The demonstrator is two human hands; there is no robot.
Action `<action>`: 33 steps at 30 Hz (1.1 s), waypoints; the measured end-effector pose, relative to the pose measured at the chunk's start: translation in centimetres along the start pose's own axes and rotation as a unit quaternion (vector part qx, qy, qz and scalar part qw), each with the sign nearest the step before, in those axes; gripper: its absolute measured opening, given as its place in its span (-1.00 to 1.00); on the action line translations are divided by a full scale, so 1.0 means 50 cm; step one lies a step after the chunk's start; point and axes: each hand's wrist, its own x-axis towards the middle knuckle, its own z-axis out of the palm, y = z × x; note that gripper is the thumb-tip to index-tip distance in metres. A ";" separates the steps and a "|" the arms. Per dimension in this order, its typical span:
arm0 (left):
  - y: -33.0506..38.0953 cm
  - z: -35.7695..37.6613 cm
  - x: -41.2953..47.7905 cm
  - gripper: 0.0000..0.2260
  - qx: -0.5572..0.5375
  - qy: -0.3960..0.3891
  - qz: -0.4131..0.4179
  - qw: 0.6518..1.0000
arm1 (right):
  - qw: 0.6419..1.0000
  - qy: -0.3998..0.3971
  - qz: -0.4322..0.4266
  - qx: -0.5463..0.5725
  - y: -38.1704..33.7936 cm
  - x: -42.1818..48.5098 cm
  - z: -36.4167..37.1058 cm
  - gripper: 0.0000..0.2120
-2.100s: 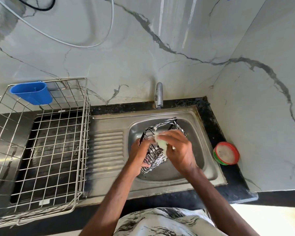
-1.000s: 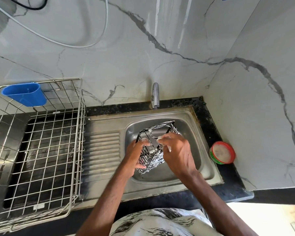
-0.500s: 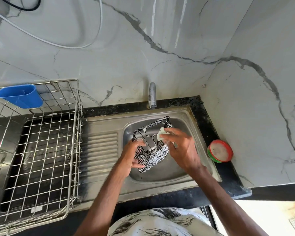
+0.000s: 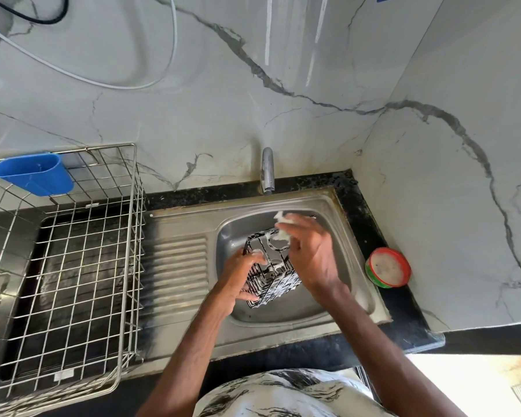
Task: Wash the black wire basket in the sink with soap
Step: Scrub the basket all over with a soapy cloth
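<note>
**scrubbing stroke has run up to the far rim of the basket**

over the last two seconds the right hand point(image 4: 310, 257) has travelled from the near side wall of the black wire basket point(image 4: 272, 275) up towards its open top. it now sits at the far rim, with the white soapy pad point(image 4: 282, 228) poking out beyond the fingertips towards the back of the sink point(image 4: 283, 317). the pad is blurred by motion, so whether it is a sponge or a folded cloth is hard to say, but the fingers are curled and pinching it. the left hand point(image 4: 241, 279) has barely shifted: it grips the basket's left wall, thumb over the top edge and fingers wrapped under the side.

for the task, this reads as soaping well under way. white suds streak the lower wires and the front face, and the stroke seems to be finishing one pass along the rim. no water runs from the tap point(image 4: 267, 171), so rinsing looks not yet begun.

the basket is held inside the sink bowl, tilted with its mouth facing up and away from the person, lifted off or just touching the bottom. it lies between the two hands: the left holds its near-left side, the right is above and just beyond its far right corner. the red-rimmed soap tub point(image 4: 388, 267) stands on the bench point(image 4: 403, 323) to the right, well apart from the basket.
</note>
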 end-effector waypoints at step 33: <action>-0.030 -0.095 0.065 -0.63 -0.080 -0.041 0.022 0.996 | 0.794 -0.277 0.435 0.322 0.061 0.036 -0.095 -0.62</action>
